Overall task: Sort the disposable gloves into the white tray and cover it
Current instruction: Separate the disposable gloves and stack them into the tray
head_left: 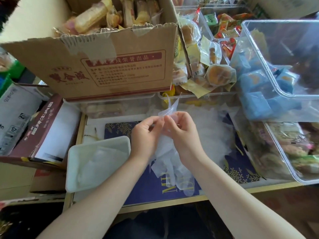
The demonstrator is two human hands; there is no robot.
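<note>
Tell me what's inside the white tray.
The white tray holds a few clear disposable gloves, crumpled flat. The tray floor beneath them is covered. No lid is on it.

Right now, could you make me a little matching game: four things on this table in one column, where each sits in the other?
Things:
1. white tray
2. cardboard box
3. clear glove
4. glove pile

Places:
A. held in both hands, mid-table
B. far side, left of centre, full of wrapped snacks
C. near left table edge
D. on the table right of the hands

Pairs: 1-C, 2-B, 3-A, 4-D
</note>
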